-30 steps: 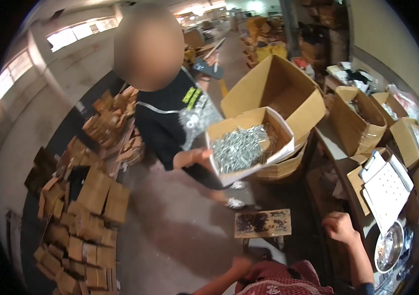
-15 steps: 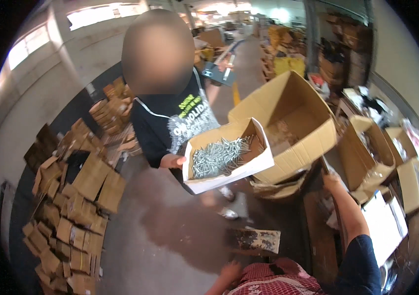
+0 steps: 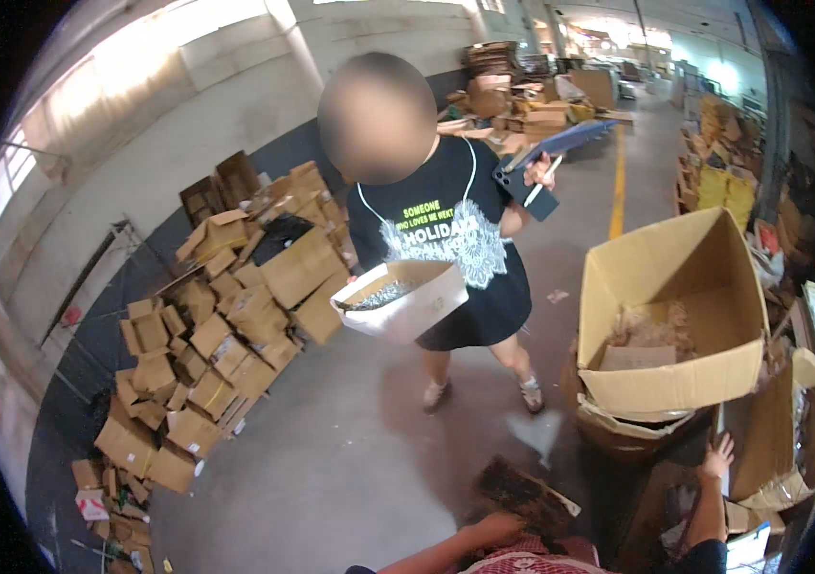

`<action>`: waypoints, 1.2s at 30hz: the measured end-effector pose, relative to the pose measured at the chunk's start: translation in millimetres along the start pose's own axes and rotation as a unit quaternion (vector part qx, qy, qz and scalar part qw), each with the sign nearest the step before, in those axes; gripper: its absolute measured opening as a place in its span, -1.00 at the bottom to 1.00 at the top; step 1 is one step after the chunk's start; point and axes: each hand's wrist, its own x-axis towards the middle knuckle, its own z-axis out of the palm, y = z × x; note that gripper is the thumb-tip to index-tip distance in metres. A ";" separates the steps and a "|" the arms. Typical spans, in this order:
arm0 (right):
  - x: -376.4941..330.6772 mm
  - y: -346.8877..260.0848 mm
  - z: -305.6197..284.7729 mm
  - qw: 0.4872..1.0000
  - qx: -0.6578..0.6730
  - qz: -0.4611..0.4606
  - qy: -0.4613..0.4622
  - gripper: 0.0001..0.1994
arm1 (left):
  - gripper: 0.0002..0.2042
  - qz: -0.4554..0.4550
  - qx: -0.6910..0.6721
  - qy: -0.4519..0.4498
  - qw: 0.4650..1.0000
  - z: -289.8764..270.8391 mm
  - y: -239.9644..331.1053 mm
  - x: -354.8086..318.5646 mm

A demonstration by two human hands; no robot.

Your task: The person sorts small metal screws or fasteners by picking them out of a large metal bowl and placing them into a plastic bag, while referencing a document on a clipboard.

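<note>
My right hand (image 3: 716,457) rests with fingers apart against the edge of an open carton (image 3: 759,440) on the right. Over my red-patterned lap (image 3: 532,560) lies my left hand (image 3: 498,529); its fingers are turned under and hidden. Just beyond it is a worn, dark-stained board (image 3: 527,493), close to the floor. Facing me stands a person in a black printed top (image 3: 431,215). In one hand this person carries a white box (image 3: 412,311) of metal screws, tilted, in the other a dark phone (image 3: 539,201), a white pen (image 3: 534,194) and a blue folder (image 3: 575,141).
A large open carton (image 3: 675,383) sits on another container right of the person. Flattened and folded cartons (image 3: 225,354) are heaped along the left wall. More stacks (image 3: 541,105) line the far aisle, where a yellow stripe (image 3: 617,182) runs along the floor.
My view has swung left. The person has stepped back with the white box, now farther from me and lower. A blue folder shows more fully. My right hand stays at the carton's edge.
</note>
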 end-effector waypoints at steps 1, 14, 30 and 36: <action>8.1 3.7 6.2 1.000 0.008 -0.004 0.018 -0.26 | -0.69 -0.005 0.020 0.004 1.000 2.9 -5.5 5.1; 40.4 39.4 47.1 0.997 0.000 -0.006 0.077 -0.16 | -0.69 -0.123 -0.095 0.029 0.987 53.2 -79.3 -9.1; 35.4 24.4 28.7 0.986 -0.158 0.025 -0.056 -0.35 | -0.31 -0.553 0.057 0.602 0.573 -248.3 -31.0 -214.6; 107.3 111.3 84.8 0.952 0.069 0.154 0.254 -0.42 | -0.41 -0.230 -0.247 0.694 0.636 -324.2 -34.7 -279.2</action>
